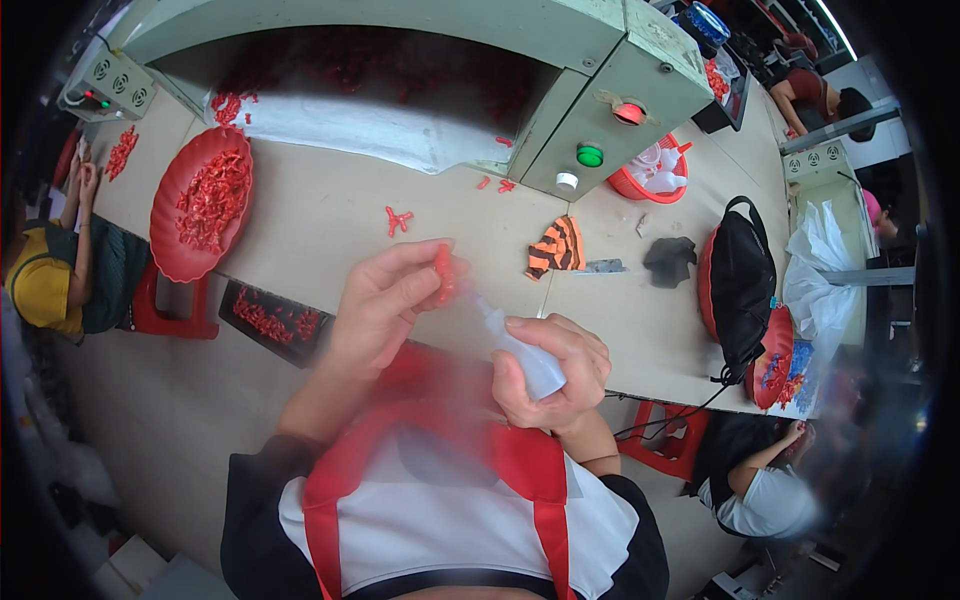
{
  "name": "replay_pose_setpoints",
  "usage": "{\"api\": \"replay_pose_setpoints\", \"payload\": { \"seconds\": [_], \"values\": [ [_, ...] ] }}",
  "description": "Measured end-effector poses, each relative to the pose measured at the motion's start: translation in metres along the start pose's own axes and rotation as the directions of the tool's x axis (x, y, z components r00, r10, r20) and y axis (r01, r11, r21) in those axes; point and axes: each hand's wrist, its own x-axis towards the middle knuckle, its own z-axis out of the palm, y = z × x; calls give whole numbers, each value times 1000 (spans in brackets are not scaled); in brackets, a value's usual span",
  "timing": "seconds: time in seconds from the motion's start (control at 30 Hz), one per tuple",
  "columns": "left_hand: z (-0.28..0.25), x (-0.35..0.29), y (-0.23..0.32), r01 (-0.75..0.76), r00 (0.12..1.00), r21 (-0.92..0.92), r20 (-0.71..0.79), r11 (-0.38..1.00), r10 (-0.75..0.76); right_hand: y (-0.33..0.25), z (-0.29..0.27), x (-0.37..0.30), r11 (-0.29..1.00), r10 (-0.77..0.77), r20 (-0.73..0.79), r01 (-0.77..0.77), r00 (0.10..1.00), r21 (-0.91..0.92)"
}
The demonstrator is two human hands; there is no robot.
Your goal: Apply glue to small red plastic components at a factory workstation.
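Between the thumb and fingers of my left hand (pixel 385 300) is a small red plastic piece (pixel 444 272), raised above the near edge of the table. My right hand (pixel 560 368) is wrapped round a translucent squeeze bottle (pixel 527 358). The bottle's narrow nozzle points up and left at the red piece; blur hides whether the two touch. Beyond my left hand, a branched red piece (pixel 398 220) lies on the table. An orange-and-brown striped cloth (pixel 556 247) rests beyond my right hand, beside a metal blade (pixel 604 266).
A green-grey machine (pixel 640 110) with buttons spans the back. On the left stands a red scalloped tray (pixel 165 235) of red pieces, near a dark tray (pixel 240 318). At right are a red basket (pixel 640 192) of bottles, a black bag (pixel 742 285) and co-workers on both sides.
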Motion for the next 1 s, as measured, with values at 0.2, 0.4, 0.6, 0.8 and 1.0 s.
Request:
{"api": "replay_pose_setpoints", "payload": {
  "seconds": [0.2,0.4,0.6,0.8,1.0],
  "values": [
    [-3,0,-1,-14,1000,2,6,1000,14,1,1,0,1000,28,15,-28,1000,7],
    [-4,1,-2,-23,1000,11,11,1000,23,1,1,1,1000,24,18,-24,1000,12],
    [-3,1,-1,8,1000,-2,5,1000,-8,-1,-1,3,998,54,47,-55,997,20],
    [-3,3,-1,21,1000,-18,4,1000,-21,0,0,4,998,53,37,-54,998,29],
    [-4,3,0,29,1000,-19,-2,999,-29,0,0,5,998,63,51,-65,997,20]
  ]
}}
